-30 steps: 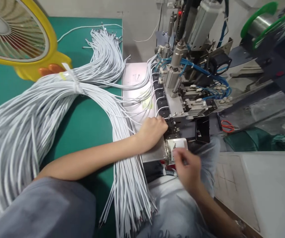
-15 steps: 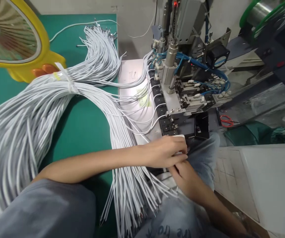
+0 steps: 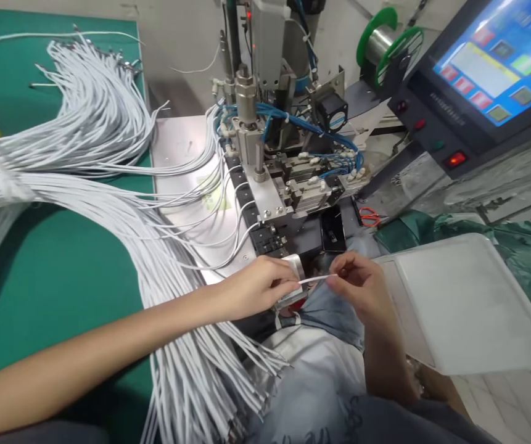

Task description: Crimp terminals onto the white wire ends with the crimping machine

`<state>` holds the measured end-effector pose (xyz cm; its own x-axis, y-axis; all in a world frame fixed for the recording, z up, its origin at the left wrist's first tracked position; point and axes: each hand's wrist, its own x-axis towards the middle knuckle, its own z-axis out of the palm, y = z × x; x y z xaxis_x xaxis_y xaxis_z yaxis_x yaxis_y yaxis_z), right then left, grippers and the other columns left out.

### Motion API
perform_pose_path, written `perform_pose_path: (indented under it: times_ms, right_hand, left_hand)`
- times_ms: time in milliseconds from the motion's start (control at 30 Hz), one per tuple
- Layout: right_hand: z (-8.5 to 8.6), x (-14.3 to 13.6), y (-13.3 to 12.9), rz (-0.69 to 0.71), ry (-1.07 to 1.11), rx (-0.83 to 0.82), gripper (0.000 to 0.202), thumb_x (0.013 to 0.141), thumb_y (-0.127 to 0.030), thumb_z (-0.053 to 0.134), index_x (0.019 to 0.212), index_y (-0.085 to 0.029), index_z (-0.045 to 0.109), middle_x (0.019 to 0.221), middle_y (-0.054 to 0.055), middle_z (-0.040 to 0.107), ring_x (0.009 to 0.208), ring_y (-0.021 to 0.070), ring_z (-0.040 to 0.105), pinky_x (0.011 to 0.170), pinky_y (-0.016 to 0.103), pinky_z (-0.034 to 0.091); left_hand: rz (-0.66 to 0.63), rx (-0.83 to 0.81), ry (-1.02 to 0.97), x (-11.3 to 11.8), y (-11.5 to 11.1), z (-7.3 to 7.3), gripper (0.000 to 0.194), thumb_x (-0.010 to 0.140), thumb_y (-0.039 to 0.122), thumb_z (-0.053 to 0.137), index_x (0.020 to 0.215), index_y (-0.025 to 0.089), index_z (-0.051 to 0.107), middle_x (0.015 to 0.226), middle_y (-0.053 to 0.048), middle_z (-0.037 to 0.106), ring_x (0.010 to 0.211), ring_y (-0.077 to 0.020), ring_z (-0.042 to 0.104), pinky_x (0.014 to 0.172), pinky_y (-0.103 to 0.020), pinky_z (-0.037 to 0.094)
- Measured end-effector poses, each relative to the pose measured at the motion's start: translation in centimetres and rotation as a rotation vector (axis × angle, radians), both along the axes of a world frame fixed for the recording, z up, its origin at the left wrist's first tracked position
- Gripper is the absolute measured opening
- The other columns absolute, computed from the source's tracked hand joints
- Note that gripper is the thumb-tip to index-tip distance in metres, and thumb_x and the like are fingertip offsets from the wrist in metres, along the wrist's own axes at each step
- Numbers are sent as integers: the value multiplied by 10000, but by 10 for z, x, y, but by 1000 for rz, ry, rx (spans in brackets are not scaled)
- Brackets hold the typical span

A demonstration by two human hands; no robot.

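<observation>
Pinching one thin, nearly straight white wire (image 3: 314, 280) with left hand (image 3: 261, 288) and right hand (image 3: 364, 288), one pair of red-handled scissors (image 3: 369, 216) lying beyond right hand.

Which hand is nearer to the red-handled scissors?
Right. The right hand is below the scissors in the picture; the left hand is farther away, down and left of them.
</observation>
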<state>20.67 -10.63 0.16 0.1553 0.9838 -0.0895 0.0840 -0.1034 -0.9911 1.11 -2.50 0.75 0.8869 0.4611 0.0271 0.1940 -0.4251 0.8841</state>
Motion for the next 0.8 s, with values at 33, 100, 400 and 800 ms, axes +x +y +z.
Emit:
perform_pose_path:
  times_ms: [33,100,400,800]
  right_hand:
    - [-2,-2,2,-17,55,21,147,685,-250,701,711,-196,566,656,-31,546,559,93,482,504,209,391]
    - [-4,-10,5,-14,136,61,133,699,-238,694,699,-195,568,653,-34,536,560,87,476,507,206,392]
    - [-5,-47,9,-185,-145,291,73,743,-174,637,804,-209,656,773,10,553,647,115,503,579,259,442]
    - [-7,-52,16,-140,-63,234,127,800,-220,592,818,-199,716,688,-1,558,613,105,512,510,230,392]
  left_hand:
    - [14,8,6,0,0,0,273,902,231,454,721,127,631,704,-29,597,632,-90,542,591,-184,385]
    - [44,-1,-9,1,-2,0,272,893,236,464,693,132,615,684,-18,574,615,-84,518,575,-183,377]
    - [257,-127,-116,2,-5,8,224,850,261,531,723,126,656,625,-1,522,557,-78,481,497,-179,368]
    - [273,-202,-141,1,-2,5,283,861,259,511,648,113,629,632,-7,531,563,-82,477,508,-191,369]
